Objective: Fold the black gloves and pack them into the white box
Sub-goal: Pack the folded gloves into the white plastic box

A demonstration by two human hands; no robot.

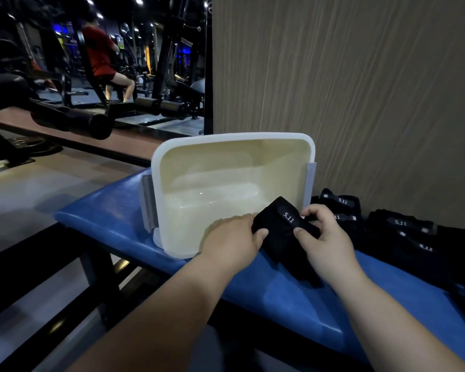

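Note:
A black glove (282, 232) with a white "5.11" tag is held between both hands, just in front of the white box's near right corner. My left hand (231, 237) grips its left edge with thumb on top. My right hand (325, 234) pinches its right side. The glove's fingers hang down onto the blue bench. The white box (234, 140) stands open on the bench, with nothing visible inside it. Several more black gloves (403, 226) with the same tags lie in a row to the right.
The blue padded bench (279, 299) has its front edge near me and its left end beside the box. A wood-grain wall (360, 89) rises right behind the box and gloves. A mirror on the left shows gym machines and a person in red.

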